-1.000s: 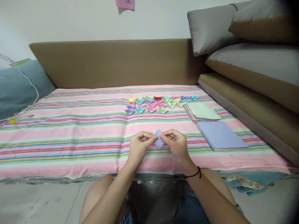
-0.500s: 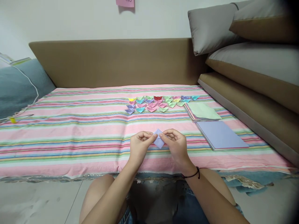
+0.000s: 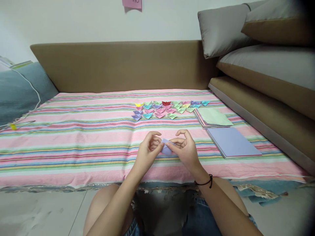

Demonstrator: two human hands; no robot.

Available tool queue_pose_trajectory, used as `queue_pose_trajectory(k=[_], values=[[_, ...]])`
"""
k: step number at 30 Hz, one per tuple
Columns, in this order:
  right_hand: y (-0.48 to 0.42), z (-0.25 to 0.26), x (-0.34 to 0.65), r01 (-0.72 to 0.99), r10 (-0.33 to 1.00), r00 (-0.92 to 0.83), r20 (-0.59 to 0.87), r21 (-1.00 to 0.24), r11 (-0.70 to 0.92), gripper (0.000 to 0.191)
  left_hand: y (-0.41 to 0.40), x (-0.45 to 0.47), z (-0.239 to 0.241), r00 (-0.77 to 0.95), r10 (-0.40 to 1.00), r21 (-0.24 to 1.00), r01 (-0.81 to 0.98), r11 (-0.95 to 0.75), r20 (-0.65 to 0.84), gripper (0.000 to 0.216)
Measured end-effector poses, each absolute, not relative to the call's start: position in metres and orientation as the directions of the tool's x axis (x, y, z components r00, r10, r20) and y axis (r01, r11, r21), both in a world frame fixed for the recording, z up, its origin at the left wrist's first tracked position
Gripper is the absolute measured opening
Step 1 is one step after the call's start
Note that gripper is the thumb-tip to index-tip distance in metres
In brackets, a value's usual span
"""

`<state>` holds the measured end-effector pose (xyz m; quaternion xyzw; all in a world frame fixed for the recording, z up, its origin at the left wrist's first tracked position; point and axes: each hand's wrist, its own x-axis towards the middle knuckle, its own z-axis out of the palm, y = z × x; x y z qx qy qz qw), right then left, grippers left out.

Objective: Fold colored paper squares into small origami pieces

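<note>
A small folded piece of lilac paper (image 3: 167,148) is pinched between both of my hands, just above the striped cloth (image 3: 73,144). My left hand (image 3: 147,151) grips its left side with thumb and fingers, the index finger arched over it. My right hand (image 3: 185,149) holds the right side, its index finger curled up. Farther back lie several small folded paper shapes (image 3: 167,109) in mixed colours, set in rows.
Right of my hands are a stack of lilac sheets (image 3: 232,142) and, behind it, a stack topped with pale green paper (image 3: 213,117). Brown and grey cushions (image 3: 265,65) rise along the right; a brown backrest (image 3: 123,65) runs behind. A grey-blue pillow (image 3: 17,91) sits left.
The diamond-shaped paper has been turned flatter and partly folded between my fingers. Both index fingers have lifted and arched. My hands stayed in the same spot.
</note>
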<state>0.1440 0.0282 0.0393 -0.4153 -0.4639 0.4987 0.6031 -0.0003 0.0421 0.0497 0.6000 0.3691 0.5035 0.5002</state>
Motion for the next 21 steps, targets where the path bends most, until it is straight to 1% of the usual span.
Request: queue_pose_trajectory(k=[3, 5, 7, 10, 12, 16, 18, 21], values=[[0.028, 0.038, 0.146, -0.15, 0.986, 0.014, 0.168, -0.974, 0.168, 0.043, 0.043, -0.006, 0.051, 0.215, 0.933, 0.936, 0.141, -0.322, 0.288, 0.012], [0.028, 0.038, 0.146, -0.147, 0.985, 0.008, 0.174, -0.974, 0.173, 0.045, 0.044, -0.008, 0.051, 0.183, 0.946, 0.938, 0.172, -0.3, 0.268, 0.01], [0.029, 0.039, 0.146, -0.192, 0.988, 0.02, 0.152, -0.969, 0.153, 0.05, 0.044, -0.008, 0.05, 0.146, 0.966, 0.967, 0.114, -0.229, 0.211, 0.012], [0.03, 0.038, 0.143, -0.306, 0.994, 0.074, 0.081, -0.947, 0.1, 0.053, 0.043, -0.004, 0.049, 0.088, 0.985, 0.989, -0.014, -0.15, 0.15, 0.013], [0.03, 0.037, 0.14, -0.381, 0.994, 0.112, 0.018, -0.922, 0.059, 0.048, 0.042, 0.0, 0.047, 0.052, 0.99, 0.989, -0.082, -0.125, 0.129, 0.013], [0.029, 0.033, 0.134, -0.463, 0.986, 0.153, -0.061, -0.886, 0.017, 0.027, 0.04, 0.005, 0.044, -0.005, 0.995, 0.983, -0.155, -0.1, 0.101, 0.013], [0.029, 0.032, 0.133, -0.472, 0.982, 0.176, -0.065, -0.881, 0.026, 0.022, 0.04, 0.005, 0.044, -0.002, 0.995, 0.984, -0.152, -0.096, 0.097, 0.013], [0.029, 0.032, 0.134, -0.46, 0.978, 0.206, -0.04, -0.886, 0.061, 0.019, 0.04, 0.005, 0.045, 0.026, 0.995, 0.987, -0.126, -0.096, 0.1, 0.013]])
